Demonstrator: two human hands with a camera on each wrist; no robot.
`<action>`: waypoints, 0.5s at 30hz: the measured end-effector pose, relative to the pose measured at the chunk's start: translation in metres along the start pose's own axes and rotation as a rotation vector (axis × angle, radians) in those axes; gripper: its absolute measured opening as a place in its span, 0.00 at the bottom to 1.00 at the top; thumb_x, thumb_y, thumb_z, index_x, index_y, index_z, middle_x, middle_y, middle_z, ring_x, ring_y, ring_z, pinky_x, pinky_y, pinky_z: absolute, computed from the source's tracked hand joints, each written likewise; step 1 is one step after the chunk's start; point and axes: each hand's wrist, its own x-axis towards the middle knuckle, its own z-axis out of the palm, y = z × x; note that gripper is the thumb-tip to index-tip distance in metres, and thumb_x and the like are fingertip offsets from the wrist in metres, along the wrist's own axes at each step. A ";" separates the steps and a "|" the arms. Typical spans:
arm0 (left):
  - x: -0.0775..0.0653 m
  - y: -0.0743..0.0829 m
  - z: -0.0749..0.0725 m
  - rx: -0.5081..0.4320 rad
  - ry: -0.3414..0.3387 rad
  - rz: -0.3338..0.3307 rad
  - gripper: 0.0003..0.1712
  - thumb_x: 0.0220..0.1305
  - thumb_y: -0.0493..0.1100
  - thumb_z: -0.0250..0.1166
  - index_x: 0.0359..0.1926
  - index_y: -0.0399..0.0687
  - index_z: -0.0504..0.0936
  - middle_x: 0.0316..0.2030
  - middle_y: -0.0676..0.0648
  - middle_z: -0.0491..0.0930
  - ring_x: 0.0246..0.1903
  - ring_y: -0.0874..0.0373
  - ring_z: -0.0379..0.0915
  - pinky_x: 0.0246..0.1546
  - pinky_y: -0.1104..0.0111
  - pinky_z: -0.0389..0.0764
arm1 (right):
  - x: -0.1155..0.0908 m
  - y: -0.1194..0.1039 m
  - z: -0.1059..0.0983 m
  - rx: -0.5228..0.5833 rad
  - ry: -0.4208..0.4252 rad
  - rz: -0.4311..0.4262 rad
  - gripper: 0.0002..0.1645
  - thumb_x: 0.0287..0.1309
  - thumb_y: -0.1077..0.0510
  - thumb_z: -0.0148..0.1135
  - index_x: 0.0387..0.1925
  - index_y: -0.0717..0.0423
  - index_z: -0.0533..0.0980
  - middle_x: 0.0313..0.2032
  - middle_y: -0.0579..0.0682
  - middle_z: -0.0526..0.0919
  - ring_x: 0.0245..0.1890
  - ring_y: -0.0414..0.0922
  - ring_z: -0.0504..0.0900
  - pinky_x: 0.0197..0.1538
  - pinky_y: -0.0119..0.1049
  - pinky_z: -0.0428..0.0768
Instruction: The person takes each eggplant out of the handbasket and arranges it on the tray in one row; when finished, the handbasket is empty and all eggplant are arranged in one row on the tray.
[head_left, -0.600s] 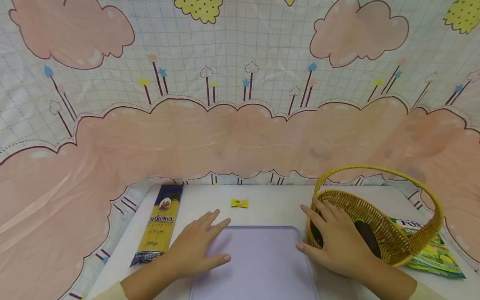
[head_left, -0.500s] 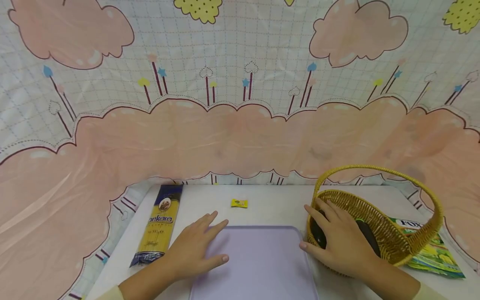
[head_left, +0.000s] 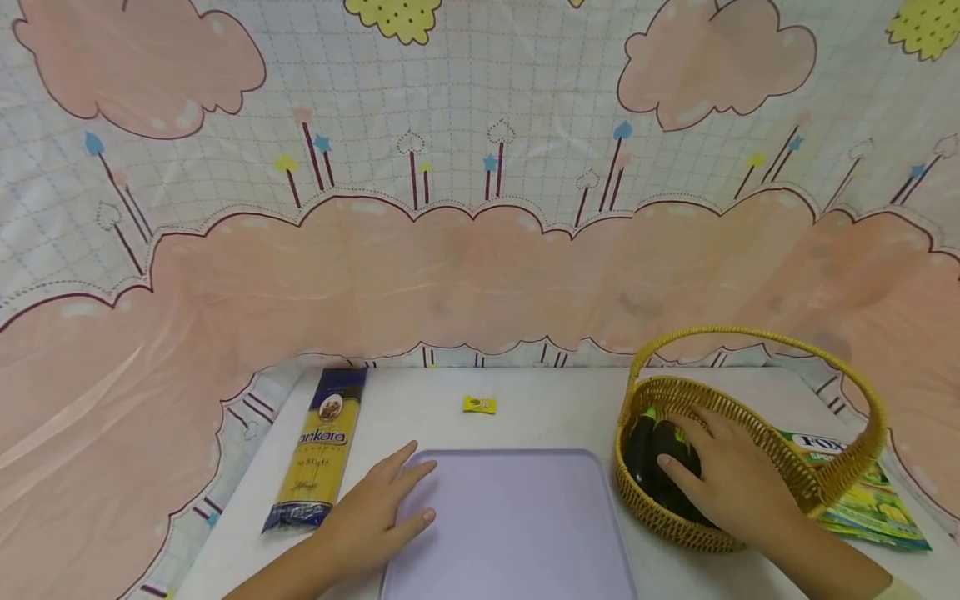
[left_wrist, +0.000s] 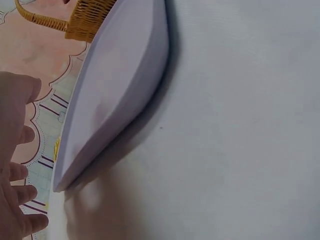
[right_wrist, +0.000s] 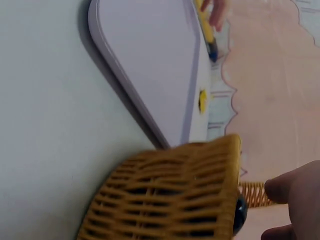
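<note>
In the head view, dark eggplants (head_left: 667,475) with green stems lie in a yellow wicker basket (head_left: 652,518) on the right. My right hand (head_left: 746,483) is over the basket, thumb and fingers spread, its thumb overlapping one eggplant. From the right wrist, the thumb (right_wrist: 285,185) shows just above the basket's rim, beside a shiny dark bit of eggplant (right_wrist: 240,212). On the other side, my left hand (head_left: 375,521) hovers with spread fingers by the left edge of a lilac tray (head_left: 510,517). Its fingers (left_wrist: 25,192) hold nothing in the left wrist view.
A spaghetti packet (head_left: 322,450) lies left of the tray. Beyond the tray sits a small yellow wrapped candy (head_left: 480,404). A green bag printed FOX (head_left: 873,504) lies partly behind the basket, whose tall handle (head_left: 750,333) arches upward. A patterned curtain (head_left: 465,275) closes off the back.
My right hand has moved right, further over the basket, uncovering the eggplants at its left side. The left hand has drawn back slightly to the left and down.
</note>
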 end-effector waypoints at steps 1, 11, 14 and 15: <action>-0.002 -0.001 0.001 -0.022 -0.014 -0.019 0.37 0.76 0.65 0.62 0.78 0.57 0.72 0.83 0.40 0.56 0.79 0.35 0.56 0.72 0.34 0.66 | -0.001 0.005 0.000 -0.003 -0.015 0.017 0.45 0.72 0.34 0.64 0.73 0.64 0.72 0.72 0.78 0.66 0.69 0.80 0.65 0.62 0.81 0.69; -0.016 -0.007 0.010 -0.117 -0.087 -0.128 0.36 0.76 0.63 0.63 0.77 0.54 0.74 0.83 0.36 0.52 0.80 0.32 0.51 0.74 0.31 0.59 | -0.003 0.044 -0.003 0.025 -0.154 0.115 0.45 0.75 0.40 0.62 0.71 0.76 0.68 0.67 0.86 0.65 0.63 0.87 0.66 0.57 0.85 0.67; -0.019 -0.009 0.011 -0.126 -0.100 -0.143 0.36 0.76 0.63 0.63 0.77 0.54 0.74 0.83 0.34 0.52 0.80 0.30 0.50 0.73 0.31 0.59 | -0.003 0.050 -0.002 0.047 -0.191 0.125 0.45 0.76 0.40 0.61 0.71 0.76 0.67 0.66 0.86 0.66 0.62 0.86 0.68 0.54 0.83 0.71; -0.020 -0.009 0.011 -0.128 -0.102 -0.144 0.37 0.75 0.63 0.63 0.77 0.54 0.74 0.83 0.34 0.53 0.80 0.30 0.50 0.73 0.30 0.59 | -0.003 0.052 -0.002 0.053 -0.205 0.128 0.45 0.76 0.40 0.60 0.71 0.76 0.67 0.66 0.87 0.66 0.61 0.86 0.69 0.54 0.83 0.72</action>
